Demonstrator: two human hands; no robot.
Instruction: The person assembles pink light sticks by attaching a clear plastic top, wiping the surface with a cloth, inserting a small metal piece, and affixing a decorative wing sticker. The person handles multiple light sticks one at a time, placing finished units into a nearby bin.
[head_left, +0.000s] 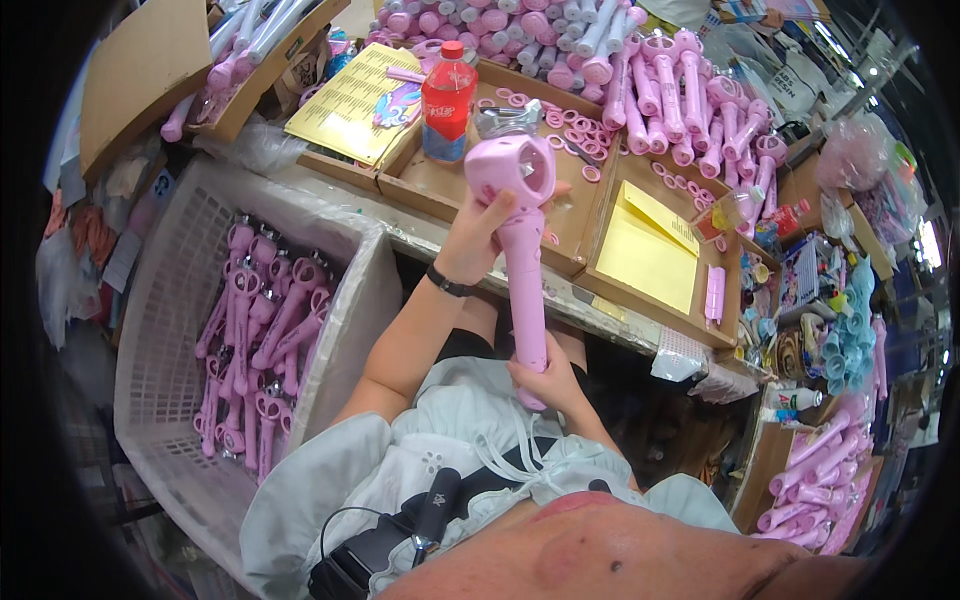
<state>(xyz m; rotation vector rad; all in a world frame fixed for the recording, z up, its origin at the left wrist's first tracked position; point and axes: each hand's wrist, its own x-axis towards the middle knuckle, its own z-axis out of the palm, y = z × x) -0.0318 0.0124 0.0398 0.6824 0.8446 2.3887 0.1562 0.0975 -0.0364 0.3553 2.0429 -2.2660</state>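
A pink plastic toy wand (pixel 524 280) stands nearly upright in front of my body. It has a hollow, ring-shaped head and a long straight handle, with clear plastic at the top of the head. My left hand (pixel 474 238) is closed round the neck just under the head. Lower down, my right hand (pixel 548 376) grips the bottom end of the handle. Beyond the wand, a shallow cardboard tray (pixel 425 185) on the table holds loose pink rings (pixel 578 135). A red-labelled bottle (pixel 449 105) stands in it.
To the left is a white plastic basket (pixel 165 330) with many similar pink wands. More wands (pixel 670 85) are heaped at the back, and others fill a box (pixel 820 475) at lower right. Yellow sheets (pixel 645 255) lie in the right tray. The table's front edge (pixel 600 312) runs past my knees.
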